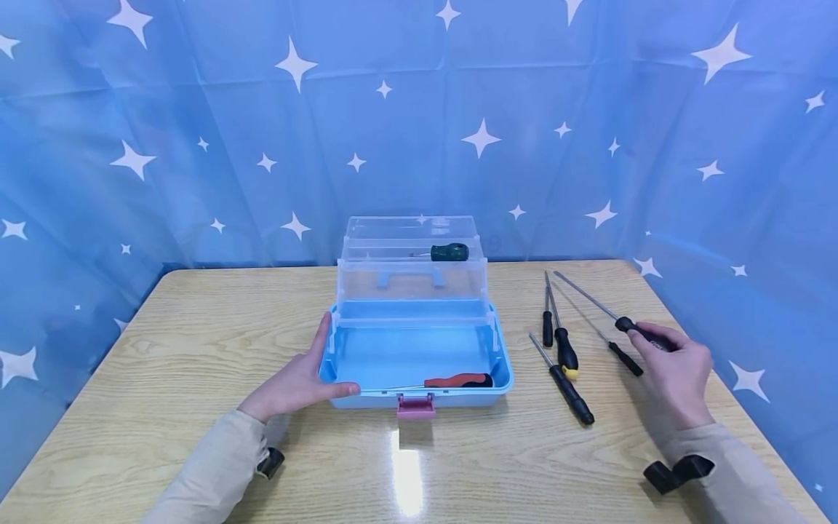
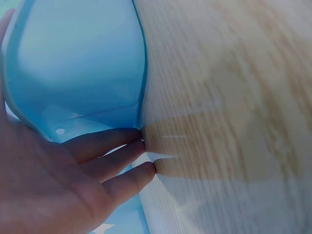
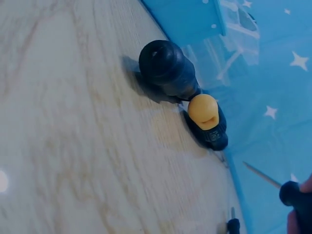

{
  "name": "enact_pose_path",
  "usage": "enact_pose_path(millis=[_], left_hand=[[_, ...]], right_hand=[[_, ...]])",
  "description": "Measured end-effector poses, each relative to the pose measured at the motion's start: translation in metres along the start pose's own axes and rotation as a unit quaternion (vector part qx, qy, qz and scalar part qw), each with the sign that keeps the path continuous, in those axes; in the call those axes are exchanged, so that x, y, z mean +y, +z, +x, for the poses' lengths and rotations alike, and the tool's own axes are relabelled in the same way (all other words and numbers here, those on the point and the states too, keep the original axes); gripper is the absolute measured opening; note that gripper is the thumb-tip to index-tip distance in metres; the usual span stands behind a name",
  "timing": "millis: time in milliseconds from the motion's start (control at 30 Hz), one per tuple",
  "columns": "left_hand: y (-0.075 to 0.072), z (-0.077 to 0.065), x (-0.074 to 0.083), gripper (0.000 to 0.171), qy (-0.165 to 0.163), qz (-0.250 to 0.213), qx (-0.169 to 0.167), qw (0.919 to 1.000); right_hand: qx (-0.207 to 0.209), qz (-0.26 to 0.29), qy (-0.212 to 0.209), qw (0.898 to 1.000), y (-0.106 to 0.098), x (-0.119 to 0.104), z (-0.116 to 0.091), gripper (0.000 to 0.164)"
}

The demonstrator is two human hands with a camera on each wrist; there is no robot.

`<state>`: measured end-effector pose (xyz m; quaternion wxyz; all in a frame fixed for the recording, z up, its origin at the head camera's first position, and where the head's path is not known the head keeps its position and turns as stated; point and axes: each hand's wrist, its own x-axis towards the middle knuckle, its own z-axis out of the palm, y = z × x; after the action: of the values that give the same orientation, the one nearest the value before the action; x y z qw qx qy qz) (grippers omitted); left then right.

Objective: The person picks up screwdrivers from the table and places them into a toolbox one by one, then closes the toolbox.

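Note:
My right hand (image 1: 674, 371) grips a screwdriver (image 1: 648, 336) by its black handle, its long shaft pointing away to the left; its handle also shows at the edge of the right wrist view. Under it, a smaller black screwdriver (image 1: 625, 358) lies on the table. My left hand (image 1: 294, 382) lies along the left side of a light blue toolbox (image 1: 425, 399), thumb on the front rim, extended fingers (image 2: 122, 187) against the wall. Inside the box's front lies a red-and-black screwdriver (image 1: 455, 380). A green-handled screwdriver (image 1: 449, 252) rests in the raised clear tray (image 1: 366, 251).
Right of the toolbox lie a slim black screwdriver (image 1: 547, 327), a black-and-yellow one (image 1: 566, 351) and a larger black one (image 1: 572, 393). The pink latch (image 1: 415, 407) hangs at the box front. A starry blue curtain (image 1: 419, 109) borders the wooden table (image 1: 229, 327).

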<state>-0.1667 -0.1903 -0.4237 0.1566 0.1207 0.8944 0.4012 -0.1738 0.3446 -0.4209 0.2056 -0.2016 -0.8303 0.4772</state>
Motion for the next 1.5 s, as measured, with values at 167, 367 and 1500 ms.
enact_pose_path(millis=[167, 367, 1500], left_hand=[[0.000, 0.000, 0.000, 0.123, 0.001, 0.001, 0.001, 1.0000], [0.000, 0.000, 0.000, 0.123, 0.002, -0.002, 0.000, 1.0000], [-0.001, -0.001, 0.002, 0.123, -0.001, -0.002, 0.000, 1.0000]], right_hand=[[0.008, 0.002, -0.007, 1.000, 0.000, -0.002, 0.000, 0.020], [0.016, 0.002, -0.004, 1.000, 0.001, -0.003, 0.001, 0.019], [-0.050, 0.064, -0.107, 0.991, -0.005, -0.011, -0.004, 0.029]])
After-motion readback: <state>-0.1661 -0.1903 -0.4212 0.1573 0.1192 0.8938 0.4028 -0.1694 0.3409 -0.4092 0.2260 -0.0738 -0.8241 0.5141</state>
